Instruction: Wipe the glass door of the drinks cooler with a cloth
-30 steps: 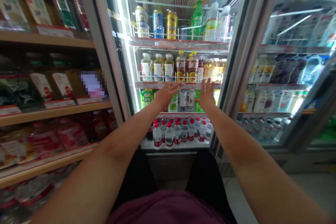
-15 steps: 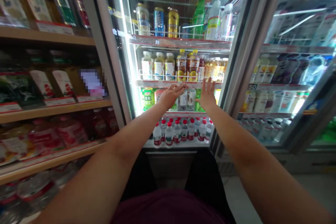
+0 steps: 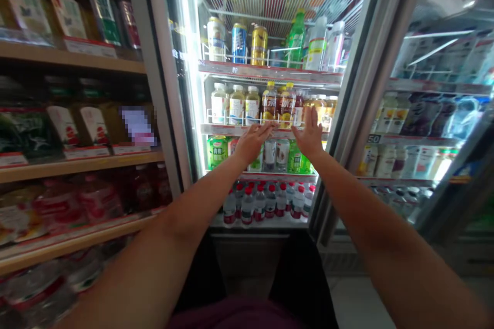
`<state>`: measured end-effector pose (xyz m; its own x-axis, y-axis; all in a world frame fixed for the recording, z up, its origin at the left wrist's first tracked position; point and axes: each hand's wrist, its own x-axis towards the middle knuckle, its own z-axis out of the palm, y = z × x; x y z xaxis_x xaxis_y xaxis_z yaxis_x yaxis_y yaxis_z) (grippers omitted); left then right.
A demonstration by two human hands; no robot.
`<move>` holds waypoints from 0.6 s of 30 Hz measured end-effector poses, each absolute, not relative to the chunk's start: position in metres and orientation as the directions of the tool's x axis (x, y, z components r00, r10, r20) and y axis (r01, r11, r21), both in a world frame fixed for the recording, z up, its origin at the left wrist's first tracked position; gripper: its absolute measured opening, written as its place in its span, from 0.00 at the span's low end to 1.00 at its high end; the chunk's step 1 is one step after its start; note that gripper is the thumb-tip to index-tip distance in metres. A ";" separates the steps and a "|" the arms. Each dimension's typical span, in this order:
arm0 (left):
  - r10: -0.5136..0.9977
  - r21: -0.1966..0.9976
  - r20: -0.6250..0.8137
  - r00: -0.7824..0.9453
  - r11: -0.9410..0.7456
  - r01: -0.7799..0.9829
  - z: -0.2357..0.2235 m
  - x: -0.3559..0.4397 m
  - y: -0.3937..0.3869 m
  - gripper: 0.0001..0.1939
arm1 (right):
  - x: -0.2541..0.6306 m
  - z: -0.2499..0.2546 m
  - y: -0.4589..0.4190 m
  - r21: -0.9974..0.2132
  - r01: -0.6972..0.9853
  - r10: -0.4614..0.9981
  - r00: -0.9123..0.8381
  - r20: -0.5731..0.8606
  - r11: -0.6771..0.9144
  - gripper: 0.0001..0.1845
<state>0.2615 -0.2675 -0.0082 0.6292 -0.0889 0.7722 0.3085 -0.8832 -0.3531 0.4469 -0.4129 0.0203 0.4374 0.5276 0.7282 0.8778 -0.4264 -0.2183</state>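
Both arms reach forward to a lit drinks fridge. My left hand (image 3: 252, 140) is stretched out with fingers pointing right, in front of a shelf edge (image 3: 222, 129) at mid height. It holds nothing that I can see. My right hand (image 3: 310, 136) is raised beside it, fingers up and palm turned inward, also holding nothing. Behind the hands stand brown tea bottles with yellow caps (image 3: 269, 103) and pale-labelled bottles (image 3: 236, 105). Below them are green-labelled drinks (image 3: 217, 151). I cannot tell whether either hand touches glass or the shelf.
Red-capped water bottles (image 3: 247, 206) fill the bottom shelf. Higher up stand a blue can (image 3: 239, 43), a gold can (image 3: 259, 45) and a green bottle (image 3: 296, 38). Wooden shelves (image 3: 73, 61) of bottles run along the left; a metal door frame (image 3: 370, 72) and another fridge are right.
The view has tipped slightly upward, so the shelves sit lower in the picture. My right hand has turned, its fingers closer together. My left hand stays in nearly the same pose.
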 end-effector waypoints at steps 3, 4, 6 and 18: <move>-0.119 -0.381 0.765 0.633 -0.876 0.296 -0.018 0.261 -0.267 0.35 | 0.449 0.020 -0.407 -0.220 0.880 0.517 0.432 0.739 -0.421 0.50; -0.133 -0.398 0.753 0.645 -0.872 0.286 -0.022 0.261 -0.268 0.35 | 0.450 0.020 -0.406 -0.201 0.883 0.531 0.422 0.735 -0.423 0.52; -0.149 -0.421 0.731 0.666 -0.867 0.268 -0.027 0.261 -0.270 0.35 | 0.454 0.019 -0.405 -0.167 0.890 0.546 0.399 0.737 -0.425 0.56; -0.133 -0.429 0.693 0.709 -0.866 0.257 -0.026 0.257 -0.271 0.34 | 0.448 0.023 -0.408 -0.177 0.858 0.552 0.454 0.699 -0.482 0.67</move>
